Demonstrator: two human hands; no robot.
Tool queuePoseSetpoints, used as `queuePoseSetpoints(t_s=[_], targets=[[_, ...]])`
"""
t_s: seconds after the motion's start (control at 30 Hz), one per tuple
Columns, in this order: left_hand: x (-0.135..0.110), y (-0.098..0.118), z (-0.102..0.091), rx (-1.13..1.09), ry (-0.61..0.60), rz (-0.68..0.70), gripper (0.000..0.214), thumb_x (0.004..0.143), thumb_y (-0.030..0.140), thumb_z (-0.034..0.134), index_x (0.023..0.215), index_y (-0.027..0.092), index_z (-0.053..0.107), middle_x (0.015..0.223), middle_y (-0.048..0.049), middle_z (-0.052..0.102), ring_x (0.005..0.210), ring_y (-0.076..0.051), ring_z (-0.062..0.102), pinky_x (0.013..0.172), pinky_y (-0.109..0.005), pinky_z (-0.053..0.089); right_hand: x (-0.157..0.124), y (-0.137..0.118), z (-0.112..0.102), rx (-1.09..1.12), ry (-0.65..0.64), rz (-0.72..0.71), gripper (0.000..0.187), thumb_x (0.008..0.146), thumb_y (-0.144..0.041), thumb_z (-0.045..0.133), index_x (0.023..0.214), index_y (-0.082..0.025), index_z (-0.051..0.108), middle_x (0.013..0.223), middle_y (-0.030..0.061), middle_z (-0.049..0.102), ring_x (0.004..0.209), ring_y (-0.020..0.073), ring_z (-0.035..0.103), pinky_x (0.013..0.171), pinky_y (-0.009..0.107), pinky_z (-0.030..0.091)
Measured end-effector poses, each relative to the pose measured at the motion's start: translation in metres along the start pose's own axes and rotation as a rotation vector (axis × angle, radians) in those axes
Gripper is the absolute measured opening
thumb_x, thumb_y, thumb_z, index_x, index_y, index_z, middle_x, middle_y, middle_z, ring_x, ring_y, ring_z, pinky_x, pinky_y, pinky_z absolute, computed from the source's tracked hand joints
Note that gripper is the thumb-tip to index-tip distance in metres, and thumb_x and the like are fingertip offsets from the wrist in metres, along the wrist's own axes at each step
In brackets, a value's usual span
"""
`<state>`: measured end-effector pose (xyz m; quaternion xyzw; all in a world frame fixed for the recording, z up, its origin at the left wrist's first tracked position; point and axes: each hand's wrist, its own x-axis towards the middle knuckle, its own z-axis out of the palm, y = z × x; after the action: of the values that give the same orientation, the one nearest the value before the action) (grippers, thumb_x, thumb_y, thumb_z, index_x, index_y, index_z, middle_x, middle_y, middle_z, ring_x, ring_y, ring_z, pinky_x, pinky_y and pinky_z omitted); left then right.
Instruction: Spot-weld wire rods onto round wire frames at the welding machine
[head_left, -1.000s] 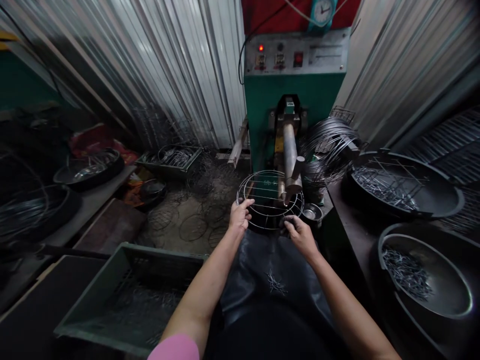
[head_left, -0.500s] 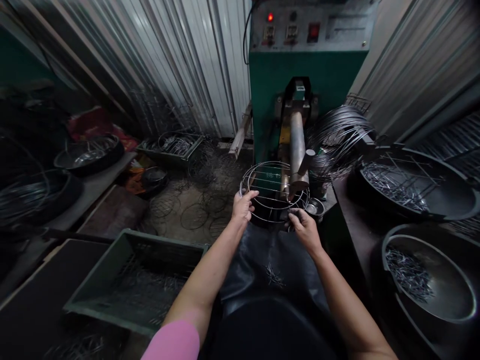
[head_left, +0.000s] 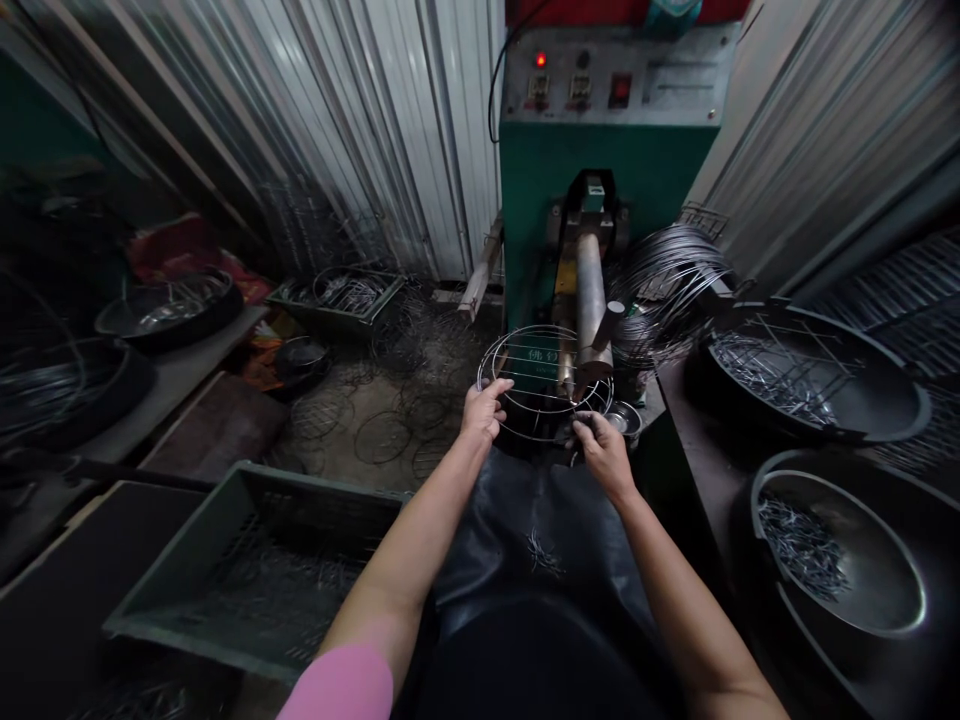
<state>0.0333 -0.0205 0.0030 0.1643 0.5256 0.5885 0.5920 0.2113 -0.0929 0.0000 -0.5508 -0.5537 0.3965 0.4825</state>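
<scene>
A round wire rack (head_left: 534, 410), made of thin rings and cross wires, is held below the end of a welding machine's thick metal arm (head_left: 591, 275). Its left rim is gripped between the thumb and fingers of my left hand (head_left: 484, 408). At the rack's front right, my right hand (head_left: 601, 450) pinches with its fingertips close to the rim, just under the copper-coloured electrode tip (head_left: 567, 380). What sits in that pinch is too small to make out. A little bunch of short wire pieces (head_left: 541, 553) lies on the dark apron (head_left: 502, 520) over my lap.
The green machine (head_left: 607, 150) stands ahead with a red light lit. Wire rods (head_left: 667, 280) hang beside its arm. Pans of wire pieces (head_left: 885, 375) (head_left: 892, 560) sit on the right bench. Leftward are a green crate (head_left: 180, 570) and loose wire rings (head_left: 382, 437) on the floor.
The view has tilted up slightly, showing more of the machine's top. Both hands stay at the rack; my right fingertips are now closer to the electrode tip, where a small bright spot shows.
</scene>
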Motion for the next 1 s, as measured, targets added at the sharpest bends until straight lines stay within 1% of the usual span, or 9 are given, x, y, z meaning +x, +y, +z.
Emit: queuePoseSetpoints(t_s=[0.17,0.33,0.47,0.57,0.63,0.7,0.8,0.9,1.0], targets=[[0.007,0.001,0.005,0.025,0.017,-0.043,0.043,0.040,0.021,0.073,0.065,0.019,0.038,0.050,0.0106,0.032,0.039,-0.001,0.022,0.039,-0.017,0.010,0.007,0.001,-0.002,0.025,-0.009,0.010,0.026,0.078,-0.043,0.052,0.086,-0.018,0.055,0.070,0.0016,0.061,0.051,0.0116,0.056,0.048,0.023,0.045],[0.013,0.000,0.006,0.092,0.042,-0.036,0.037,0.042,0.022,0.073,0.063,0.018,0.042,0.051,0.0083,0.035,0.040,-0.003,0.027,0.038,-0.017,0.012,0.009,-0.001,0.001,0.049,-0.007,0.014,0.028,0.077,-0.045,0.054,0.083,-0.019,0.057,0.066,0.0008,0.062,0.050,0.0120,0.056,0.051,0.025,0.046],[0.013,-0.001,0.007,0.120,0.089,-0.034,0.034,0.043,0.022,0.073,0.062,0.017,0.045,0.052,0.0075,0.035,0.041,-0.004,0.031,0.037,-0.017,0.014,-0.001,0.005,-0.005,0.168,0.073,0.080,0.031,0.076,-0.045,0.056,0.090,-0.018,0.059,0.069,0.0016,0.063,0.053,0.0132,0.058,0.054,0.027,0.048],[0.010,0.000,0.009,0.116,0.108,-0.034,0.033,0.044,0.022,0.073,0.061,0.017,0.044,0.051,0.0080,0.033,0.041,-0.003,0.029,0.036,-0.017,0.014,-0.018,0.027,-0.025,0.237,0.216,0.129,0.037,0.077,-0.045,0.055,0.101,-0.017,0.058,0.072,0.0010,0.062,0.053,0.0115,0.056,0.054,0.025,0.047],[0.008,0.001,0.010,0.116,0.115,-0.033,0.033,0.045,0.021,0.073,0.059,0.017,0.044,0.050,0.0082,0.033,0.040,-0.003,0.027,0.035,-0.017,0.014,-0.035,0.050,-0.042,0.238,0.253,0.204,0.041,0.075,-0.043,0.055,0.105,-0.016,0.058,0.070,0.0002,0.060,0.052,0.0109,0.054,0.050,0.024,0.044],[0.007,0.001,0.010,0.120,0.122,-0.040,0.031,0.046,0.020,0.072,0.057,0.017,0.043,0.048,0.0084,0.032,0.039,-0.003,0.027,0.034,-0.016,0.014,-0.053,0.075,-0.057,0.189,0.211,0.304,0.044,0.072,-0.041,0.056,0.106,-0.013,0.059,0.066,-0.0005,0.059,0.051,0.0114,0.054,0.049,0.024,0.043],[0.006,0.001,0.010,0.110,0.125,-0.051,0.030,0.047,0.019,0.072,0.055,0.017,0.043,0.046,0.0085,0.031,0.038,-0.003,0.026,0.032,-0.017,0.014,-0.079,0.108,-0.069,-0.012,0.126,0.385,0.046,0.073,-0.038,0.052,0.110,-0.011,0.060,0.064,0.0015,0.061,0.052,0.0138,0.056,0.051,0.027,0.046],[0.005,0.000,0.010,0.099,0.126,-0.045,0.029,0.047,0.019,0.072,0.055,0.017,0.043,0.046,0.0079,0.033,0.037,-0.003,0.026,0.032,-0.017,0.014,-0.098,0.130,-0.068,-0.252,0.115,0.302,0.043,0.076,-0.036,0.047,0.109,-0.014,0.063,0.076,0.0072,0.068,0.070,0.0205,0.065,0.064,0.033,0.052],[0.003,-0.001,0.010,0.115,0.134,-0.043,0.029,0.048,0.021,0.073,0.057,0.016,0.045,0.046,0.0074,0.034,0.037,-0.003,0.029,0.032,-0.017,0.015,-0.108,0.143,-0.062,-0.431,0.129,0.152,0.040,0.076,-0.032,0.044,0.107,-0.018,0.065,0.099,0.0103,0.069,0.098,0.0250,0.063,0.086,0.039,0.050]])
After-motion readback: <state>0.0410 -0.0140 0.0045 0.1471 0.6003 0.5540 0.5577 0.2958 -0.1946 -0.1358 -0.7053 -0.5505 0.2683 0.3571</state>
